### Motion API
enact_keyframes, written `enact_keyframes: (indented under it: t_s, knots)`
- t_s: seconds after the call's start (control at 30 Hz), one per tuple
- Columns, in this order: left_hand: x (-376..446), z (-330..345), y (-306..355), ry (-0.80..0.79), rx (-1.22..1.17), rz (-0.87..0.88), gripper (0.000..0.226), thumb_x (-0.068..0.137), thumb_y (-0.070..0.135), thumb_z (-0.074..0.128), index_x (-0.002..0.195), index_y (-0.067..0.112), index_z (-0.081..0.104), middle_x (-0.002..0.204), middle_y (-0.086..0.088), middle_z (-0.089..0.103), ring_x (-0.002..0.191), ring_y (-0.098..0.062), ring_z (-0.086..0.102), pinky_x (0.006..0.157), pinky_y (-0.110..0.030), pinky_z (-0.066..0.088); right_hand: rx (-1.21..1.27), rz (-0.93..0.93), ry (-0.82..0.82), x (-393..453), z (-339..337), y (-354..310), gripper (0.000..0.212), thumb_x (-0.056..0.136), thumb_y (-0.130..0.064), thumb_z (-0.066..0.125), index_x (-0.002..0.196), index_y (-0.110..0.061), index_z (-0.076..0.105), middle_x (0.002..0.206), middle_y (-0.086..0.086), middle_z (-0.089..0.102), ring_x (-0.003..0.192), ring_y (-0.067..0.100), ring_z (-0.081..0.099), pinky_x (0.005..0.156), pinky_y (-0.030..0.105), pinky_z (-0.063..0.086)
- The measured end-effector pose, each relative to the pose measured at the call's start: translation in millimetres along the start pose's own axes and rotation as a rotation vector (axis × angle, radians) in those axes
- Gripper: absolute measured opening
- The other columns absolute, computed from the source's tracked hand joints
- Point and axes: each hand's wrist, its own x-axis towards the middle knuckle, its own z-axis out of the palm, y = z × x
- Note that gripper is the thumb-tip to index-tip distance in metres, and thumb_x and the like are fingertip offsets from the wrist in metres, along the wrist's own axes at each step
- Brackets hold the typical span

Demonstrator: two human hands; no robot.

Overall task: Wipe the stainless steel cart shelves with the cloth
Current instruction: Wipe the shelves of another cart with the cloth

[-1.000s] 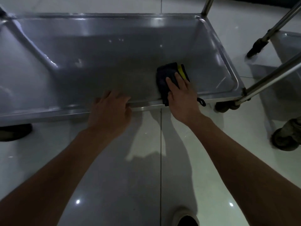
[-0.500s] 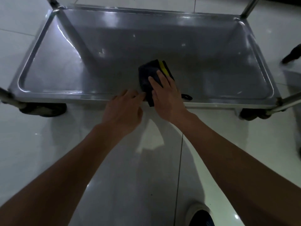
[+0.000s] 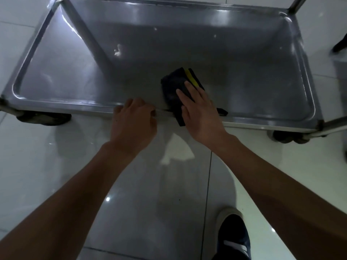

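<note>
The bottom cart shelf (image 3: 234,59) filled the upper half of the frame, where a second ago only its right part showed; the view had swung left, so the unwiped left stretch was now open to reach. The floor (image 3: 56,166) spread pale below it. The right hand (image 3: 199,111) had slid with the cloth (image 3: 173,87) leftward along the near rim, and lay flat, fingers spread, pressing the dark, yellow-striped cloth down just right of centre. The left hand (image 3: 133,121) curled over the near rim beside it, gripping the edge to steady the cart.
</note>
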Motion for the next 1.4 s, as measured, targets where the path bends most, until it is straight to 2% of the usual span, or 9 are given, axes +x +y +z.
enact_keyframes:
  t_s: [0.07,0.2,0.33,0.47,0.6,0.73,0.9,1.23,1.4]
  knots:
    - [2.1,-1.1,12.0,-0.022,0.064,-0.017,0.024,0.088,0.029,0.055,0.104,0.019,0.071,0.109,-0.006,0.063,0.109,-0.030,0.055,0.094,-0.047,0.043,-0.006,0.002,-0.007,-10.7,-4.0,6.5,0.053,0.099,-0.028,0.029,0.146,-0.014,0.047,0.158,0.012,0.033,0.144,0.036,0.029,0.108,0.056,0.039]
    - [13.2,3.3,59.4,-0.091,0.003,0.076,0.022,0.092,0.028,0.051,0.103,0.015,0.065,0.112,-0.006,0.061,0.112,-0.030,0.052,0.089,-0.043,0.040,-0.008,0.089,0.018,-34.0,-15.7,29.3,0.052,0.099,-0.028,0.030,0.148,-0.016,0.044,0.160,0.010,0.029,0.145,0.034,0.027,0.113,0.051,0.035]
    - [20.5,11.6,101.8,-0.104,-0.067,0.166,0.024,0.094,0.029,0.046,0.103,0.019,0.066,0.111,-0.004,0.063,0.111,-0.028,0.052,0.088,-0.043,0.041,-0.053,0.186,0.064,-56.3,-37.6,68.5,0.051,0.100,-0.027,0.031,0.147,-0.012,0.046,0.158,0.016,0.032,0.141,0.038,0.032,0.113,0.051,0.035]
    - [31.8,18.0,132.2,-0.100,-0.069,0.226,0.020,0.090,0.029,0.050,0.102,0.025,0.066,0.109,-0.001,0.065,0.111,-0.027,0.052,0.085,-0.042,0.041,-0.065,0.292,0.121,-82.3,-60.8,113.1,0.048,0.101,-0.018,0.042,0.148,-0.010,0.043,0.159,0.017,0.028,0.143,0.041,0.029,0.115,0.053,0.032]
    - [41.7,27.2,152.6,-0.171,-0.063,0.176,0.027,0.090,0.031,0.051,0.109,0.025,0.070,0.116,-0.003,0.063,0.118,-0.029,0.050,0.093,-0.046,0.045,-0.075,0.428,0.166,-101.5,-80.3,159.5,0.047,0.100,-0.014,0.044,0.146,-0.008,0.046,0.158,0.020,0.029,0.144,0.040,0.029,0.118,0.046,0.029]
    - [39.1,34.4,154.6,-0.172,-0.056,0.145,0.025,0.089,0.030,0.054,0.105,0.025,0.071,0.119,-0.005,0.059,0.121,-0.031,0.048,0.091,-0.050,0.045,-0.108,0.508,0.191,-109.7,-89.9,185.1,0.050,0.097,-0.020,0.037,0.143,-0.006,0.050,0.156,0.024,0.032,0.140,0.044,0.034,0.117,0.049,0.032]
    - [41.0,39.3,156.4,-0.158,-0.019,0.156,0.024,0.090,0.030,0.051,0.106,0.027,0.070,0.118,-0.004,0.058,0.118,-0.031,0.047,0.087,-0.049,0.044,-0.206,0.497,0.199,-102.9,-85.4,185.6,0.047,0.097,-0.009,0.047,0.144,-0.002,0.047,0.153,0.029,0.034,0.140,0.044,0.034,0.117,0.050,0.031]
    - [53.7,26.3,130.1,-0.102,-0.080,0.200,0.036,0.089,0.034,0.062,0.124,0.029,0.065,0.126,-0.003,0.060,0.124,-0.030,0.049,0.093,-0.047,0.044,-0.145,0.537,0.125,-38.6,-70.1,175.4,0.051,0.103,-0.021,0.038,0.154,-0.019,0.032,0.163,0.016,0.017,0.147,0.040,0.019,0.122,0.045,0.018]
    - [65.5,20.1,76.1,-0.014,-0.034,0.043,0.024,0.087,0.030,0.063,0.107,0.017,0.070,0.120,-0.011,0.060,0.117,-0.038,0.050,0.090,-0.051,0.044,-0.179,0.451,0.058,6.1,-48.0,150.3,0.054,0.103,-0.027,0.033,0.156,-0.026,0.024,0.165,0.012,0.012,0.150,0.034,0.014,0.119,0.050,0.024]
